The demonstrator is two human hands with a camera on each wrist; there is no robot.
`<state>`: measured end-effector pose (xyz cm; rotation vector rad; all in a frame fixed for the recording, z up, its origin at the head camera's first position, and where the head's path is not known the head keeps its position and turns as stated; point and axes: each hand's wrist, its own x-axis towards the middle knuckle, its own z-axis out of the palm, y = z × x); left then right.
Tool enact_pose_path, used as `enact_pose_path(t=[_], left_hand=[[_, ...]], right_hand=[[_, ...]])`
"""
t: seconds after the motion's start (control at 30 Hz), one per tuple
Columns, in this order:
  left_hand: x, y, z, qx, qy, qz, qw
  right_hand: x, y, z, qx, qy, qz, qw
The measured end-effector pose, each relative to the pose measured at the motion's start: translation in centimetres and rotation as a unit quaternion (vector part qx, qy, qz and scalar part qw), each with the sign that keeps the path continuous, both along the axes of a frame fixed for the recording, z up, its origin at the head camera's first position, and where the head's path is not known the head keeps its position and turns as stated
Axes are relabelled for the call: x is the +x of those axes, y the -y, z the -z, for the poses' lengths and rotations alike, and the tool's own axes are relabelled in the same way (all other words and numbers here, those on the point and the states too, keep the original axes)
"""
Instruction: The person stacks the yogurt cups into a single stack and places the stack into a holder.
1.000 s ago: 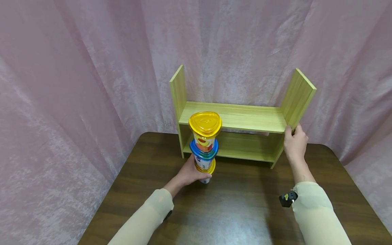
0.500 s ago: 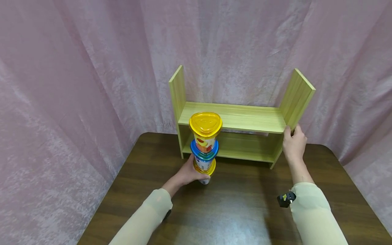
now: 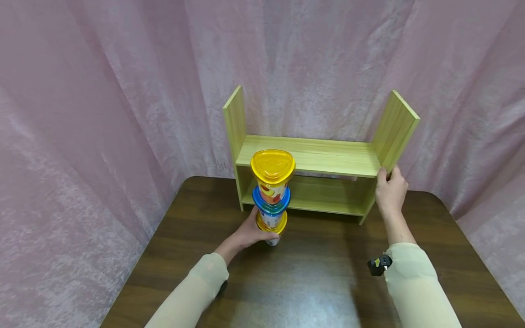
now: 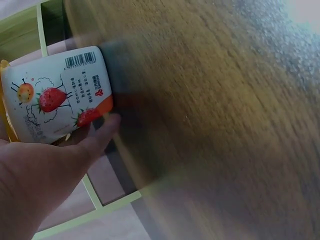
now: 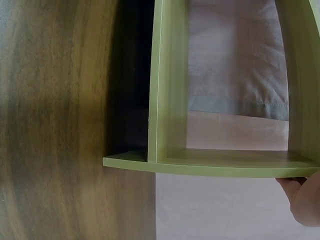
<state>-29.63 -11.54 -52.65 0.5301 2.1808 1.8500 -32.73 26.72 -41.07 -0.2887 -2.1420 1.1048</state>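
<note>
A stack of three plastic fruit cups stands before the shelf's left half. The top cup (image 3: 272,166) has a yellow lid, the middle cup (image 3: 271,201) a blue one. My left hand (image 3: 246,233) grips the bottom cup (image 4: 55,92), whose lid is yellow and whose white label carries strawberries and a barcode. The thumb crosses its near side; the other fingers are mostly hidden behind the stack. My right hand (image 3: 391,193) holds the right side panel of the pale wooden shelf (image 3: 320,157) at its front edge, about level with the upper board.
The brown wooden table (image 3: 311,273) runs under shelf and cups, with rounded far corners. A pink curtain (image 3: 307,68) hangs right behind the shelf. A small black device (image 3: 379,264) sits at the right cuff.
The shelf, the cups and both hands all sit slightly further left in the head view. Both holds are unchanged.
</note>
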Motion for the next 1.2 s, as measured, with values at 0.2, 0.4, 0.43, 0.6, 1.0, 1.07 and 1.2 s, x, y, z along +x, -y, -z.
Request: enact_pose_path(t=[0.2,0.4,0.43,0.6,1.0,1.07,1.2], left_hand=[[0.1,0.2,0.2,-0.027,-0.007,-0.015,0.9995],[0.3,0.5,0.0,-0.041,0.002,-0.030,0.9987],[0.2,0.5,-0.1,-0.043,0.002,-0.032,0.9986],[0.2,0.7,0.0,-0.042,0.004,-0.040,0.9983],[0.4,0.8,-0.2,-0.040,0.002,-0.043,0.9983],[0.5,0.8,-0.2,-0.042,0.005,-0.043,0.9982],[0.5,0.7,-0.3,-0.042,0.012,-0.039,0.9983]], right_hand=[[-0.1,0.3,0.1,-0.001,0.003,-0.002,1.000],[-0.2,0.5,0.2,0.002,0.012,-0.003,1.000],[-0.2,0.5,0.1,0.004,0.011,-0.003,1.000],[-0.5,0.8,0.2,0.008,0.004,-0.001,1.000],[-0.9,1.3,0.5,-0.004,-0.002,-0.002,1.000],[-1.0,1.4,0.6,-0.005,-0.002,-0.003,1.000],[-1.0,1.4,0.6,-0.010,-0.009,-0.005,1.000]])
